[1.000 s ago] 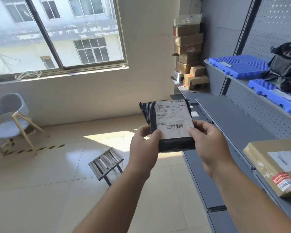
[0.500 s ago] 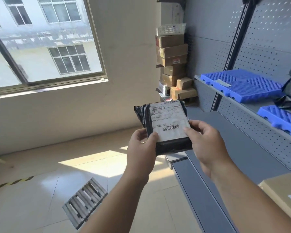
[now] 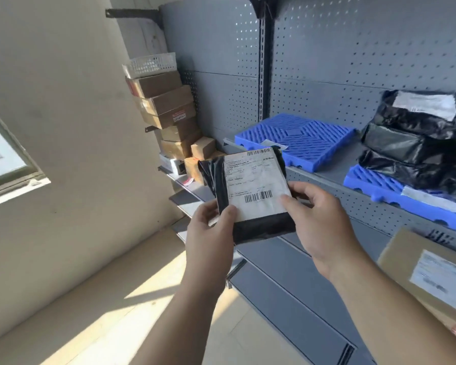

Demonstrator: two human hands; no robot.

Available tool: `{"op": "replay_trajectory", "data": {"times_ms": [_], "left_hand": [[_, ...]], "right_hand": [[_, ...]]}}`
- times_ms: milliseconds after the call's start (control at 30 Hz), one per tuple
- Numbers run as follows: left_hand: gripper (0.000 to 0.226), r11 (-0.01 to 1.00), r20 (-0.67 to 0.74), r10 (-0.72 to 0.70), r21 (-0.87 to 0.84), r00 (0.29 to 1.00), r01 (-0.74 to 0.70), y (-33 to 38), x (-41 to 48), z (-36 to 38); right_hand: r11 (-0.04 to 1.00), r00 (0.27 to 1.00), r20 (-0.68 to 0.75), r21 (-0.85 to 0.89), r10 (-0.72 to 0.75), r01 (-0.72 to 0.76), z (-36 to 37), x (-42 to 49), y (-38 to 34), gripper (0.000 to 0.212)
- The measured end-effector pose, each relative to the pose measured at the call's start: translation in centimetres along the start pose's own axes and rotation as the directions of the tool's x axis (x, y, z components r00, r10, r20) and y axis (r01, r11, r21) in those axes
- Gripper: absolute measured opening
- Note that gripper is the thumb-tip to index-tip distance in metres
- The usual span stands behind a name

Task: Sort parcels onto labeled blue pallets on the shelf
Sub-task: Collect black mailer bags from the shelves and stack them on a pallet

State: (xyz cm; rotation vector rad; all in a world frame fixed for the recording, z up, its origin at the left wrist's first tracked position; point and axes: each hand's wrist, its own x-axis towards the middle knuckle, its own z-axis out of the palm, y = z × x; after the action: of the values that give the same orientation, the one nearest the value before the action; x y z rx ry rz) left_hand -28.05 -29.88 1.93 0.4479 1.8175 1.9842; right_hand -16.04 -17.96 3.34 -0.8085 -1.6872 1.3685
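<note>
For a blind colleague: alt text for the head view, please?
Left hand and right hand hold a black parcel with a white shipping label before a grey shelf. On it lie a blue pallet with only a label strip and, further right, a second blue pallet stacked with black parcels; cardboard boxes are piled beyond.

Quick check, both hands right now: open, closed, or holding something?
Left hand: closed on the black parcel, thumb on its label.
Right hand: closed on the same parcel's right edge.
</note>
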Motion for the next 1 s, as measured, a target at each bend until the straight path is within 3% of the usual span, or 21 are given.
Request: {"op": "replay_trajectory", "data": {"times_ms": [367,600,733,1000], "left_hand": [[0.022,0.995,0.266,0.103,-0.034,0.958,-0.097,4.8,3.8,11.6],[0.02,0.983,0.404,0.181,-0.052,0.897,-0.175,6.3,3.6,19.1],[0.021,0.978,0.526,0.202,-0.061,0.826,-0.2,6.7,3.3,22.9],[0.012,0.921,0.742,0.285,-0.037,0.607,-0.387,8.3,3.5,29.7]], "right_hand": [[0.991,0.954,-0.266,-0.035,-0.135,0.13,-8.5,5.6,-3.2,0.015],[0.972,0.901,-0.37,-0.147,-0.227,0.184,-15.1,6.3,-5.1,0.016],[0.968,0.856,-0.464,-0.2,-0.23,0.151,-18.0,6.2,-5.6,0.017],[0.965,0.678,-0.698,-0.254,-0.233,0.07,-22.4,6.9,-6.5,0.029]]}}
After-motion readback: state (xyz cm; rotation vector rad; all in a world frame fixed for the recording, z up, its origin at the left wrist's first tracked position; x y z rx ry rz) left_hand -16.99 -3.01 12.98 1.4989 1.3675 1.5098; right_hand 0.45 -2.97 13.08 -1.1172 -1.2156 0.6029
